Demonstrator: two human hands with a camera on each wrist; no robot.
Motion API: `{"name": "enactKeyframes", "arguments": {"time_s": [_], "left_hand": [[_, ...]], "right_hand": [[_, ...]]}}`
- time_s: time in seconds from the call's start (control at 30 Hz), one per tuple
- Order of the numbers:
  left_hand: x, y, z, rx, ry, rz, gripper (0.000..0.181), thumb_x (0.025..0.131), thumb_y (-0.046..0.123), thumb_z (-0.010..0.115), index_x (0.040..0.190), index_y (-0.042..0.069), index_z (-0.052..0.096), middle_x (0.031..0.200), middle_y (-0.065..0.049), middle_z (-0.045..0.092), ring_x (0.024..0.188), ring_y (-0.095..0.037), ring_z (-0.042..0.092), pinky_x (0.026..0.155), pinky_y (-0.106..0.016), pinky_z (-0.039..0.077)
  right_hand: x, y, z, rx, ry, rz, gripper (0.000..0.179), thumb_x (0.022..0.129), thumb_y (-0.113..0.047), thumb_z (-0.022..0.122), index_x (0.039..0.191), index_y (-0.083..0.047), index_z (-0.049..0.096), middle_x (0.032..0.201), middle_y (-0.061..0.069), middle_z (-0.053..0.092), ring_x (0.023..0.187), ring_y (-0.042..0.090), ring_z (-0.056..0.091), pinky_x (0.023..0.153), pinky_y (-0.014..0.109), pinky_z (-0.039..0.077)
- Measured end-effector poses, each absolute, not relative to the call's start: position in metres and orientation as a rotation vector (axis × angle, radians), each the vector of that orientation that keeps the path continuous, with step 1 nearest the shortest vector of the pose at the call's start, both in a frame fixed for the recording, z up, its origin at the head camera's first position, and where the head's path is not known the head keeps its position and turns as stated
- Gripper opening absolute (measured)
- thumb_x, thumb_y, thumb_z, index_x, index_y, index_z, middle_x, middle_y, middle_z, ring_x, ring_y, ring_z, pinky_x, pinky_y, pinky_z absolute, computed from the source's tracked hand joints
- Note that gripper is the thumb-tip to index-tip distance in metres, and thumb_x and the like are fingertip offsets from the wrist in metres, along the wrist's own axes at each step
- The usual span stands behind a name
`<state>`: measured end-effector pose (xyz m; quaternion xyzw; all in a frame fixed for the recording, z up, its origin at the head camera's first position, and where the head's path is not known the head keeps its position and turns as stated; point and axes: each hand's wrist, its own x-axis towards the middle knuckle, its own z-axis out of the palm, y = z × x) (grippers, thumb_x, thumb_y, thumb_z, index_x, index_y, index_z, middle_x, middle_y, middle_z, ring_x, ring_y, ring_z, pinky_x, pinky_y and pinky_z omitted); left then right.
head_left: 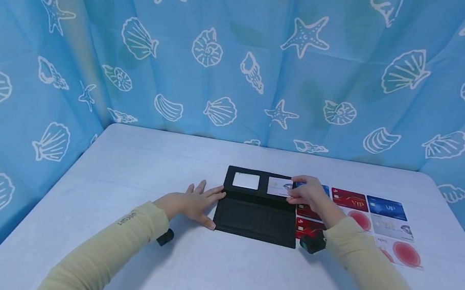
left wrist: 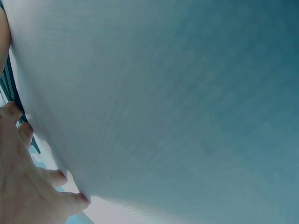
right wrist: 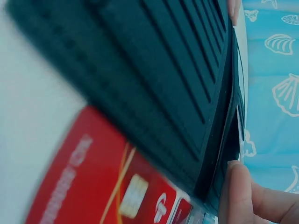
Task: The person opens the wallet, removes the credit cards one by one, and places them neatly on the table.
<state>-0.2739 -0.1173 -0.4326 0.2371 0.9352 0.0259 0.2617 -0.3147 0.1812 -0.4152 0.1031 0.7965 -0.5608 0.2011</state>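
A black wallet [head_left: 257, 222] lies unfolded on the table. Its upper flap has two windows; a white card [head_left: 278, 187] with a diamond picture shows at the right one. My right hand [head_left: 309, 196] pinches that card's right end at the flap's edge; the thumb [right wrist: 238, 191] lies over the front, while the exact grip behind is hidden. Fingers spread, my left hand [head_left: 196, 203] rests beside the wallet's left edge, fingertips touching it. The left wrist view shows part of this hand [left wrist: 28, 182] against the white cloth.
Right of the wallet lie several cards in rows, among them a red VIP card [head_left: 349, 199], a blue VIP card [head_left: 387, 208] and a white card with a red circle [head_left: 402, 252]. A red card [right wrist: 107, 172] lies against the wallet's side. Behind the table hangs a blue shell-patterned curtain [head_left: 239, 53].
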Motion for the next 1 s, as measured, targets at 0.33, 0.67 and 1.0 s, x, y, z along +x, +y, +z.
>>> {"name": "enactKeyframes", "arguments": {"time_s": [0.33, 0.67, 1.0], "left_hand": [[-0.274, -0.116, -0.431, 0.662, 2.528, 0.077, 0.094, 0.08, 0.056, 0.059, 0.149, 0.022, 0.005, 0.155, 0.004, -0.008, 0.138, -0.038, -0.012, 0.109, -0.057, 0.0], [-0.273, -0.115, -0.431, 0.629, 2.534, 0.067, 0.095, 0.078, 0.055, 0.061, 0.149, 0.023, 0.006, 0.155, 0.005, -0.007, 0.138, -0.038, -0.012, 0.109, -0.057, -0.001], [-0.272, -0.117, -0.431, 0.639, 2.529, 0.06, 0.094, 0.08, 0.055, 0.059, 0.149, 0.023, 0.005, 0.155, 0.005, -0.007, 0.138, -0.037, -0.012, 0.109, -0.057, -0.001]], "right_hand": [[-0.307, 0.197, -0.418, 0.36, 2.271, -1.56, 0.059, 0.09, -0.005, 0.055, 0.142, -0.002, 0.028, 0.119, 0.025, 0.045, 0.064, 0.014, 0.065, 0.069, 0.024, 0.052], [-0.291, 0.213, -0.417, 0.346, 2.329, -1.575, 0.062, 0.09, -0.011, 0.057, 0.144, -0.006, 0.026, 0.131, 0.026, 0.041, 0.071, 0.014, 0.066, 0.072, 0.022, 0.051], [-0.279, 0.225, -0.417, 0.352, 2.374, -1.555, 0.061, 0.09, -0.013, 0.057, 0.144, -0.008, 0.027, 0.133, 0.027, 0.039, 0.075, 0.016, 0.066, 0.072, 0.022, 0.051]]}}
